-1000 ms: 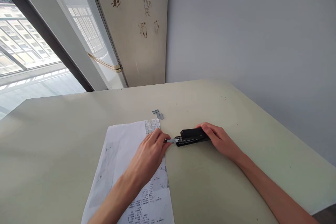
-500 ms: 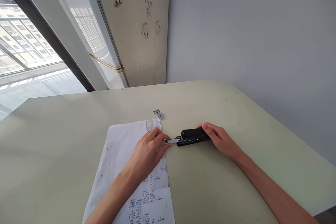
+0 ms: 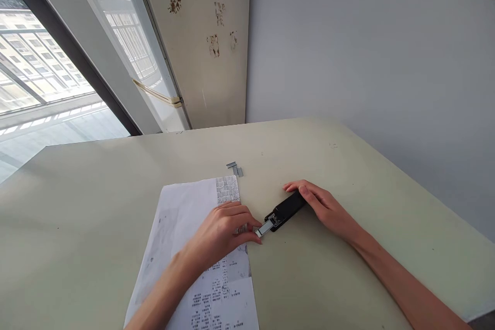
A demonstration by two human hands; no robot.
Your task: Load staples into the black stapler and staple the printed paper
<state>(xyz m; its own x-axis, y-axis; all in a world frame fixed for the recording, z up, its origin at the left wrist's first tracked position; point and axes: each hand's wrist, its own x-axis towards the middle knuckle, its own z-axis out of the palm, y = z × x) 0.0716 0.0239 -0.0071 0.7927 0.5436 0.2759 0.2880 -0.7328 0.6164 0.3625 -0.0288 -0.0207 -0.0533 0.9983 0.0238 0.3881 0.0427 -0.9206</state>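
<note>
A black stapler (image 3: 285, 209) lies at an angle on the pale green table (image 3: 348, 247), its metal staple tray (image 3: 265, 228) pulled out at the near-left end. My left hand (image 3: 222, 232) rests on a printed sheet of paper (image 3: 185, 247) and pinches the end of that tray with its fingertips. My right hand (image 3: 323, 206) grips the stapler's far end, fingers curled over it.
Two short strips of staples (image 3: 234, 168) lie on the table just beyond the paper's far corner. A grey wall runs along the right, a stained panel stands in the far corner and a large window fills the left.
The stapler has swung from lying crosswise to pointing towards me on the left. My left hand has pulled back with the tray end, and more of the tray shows.
</note>
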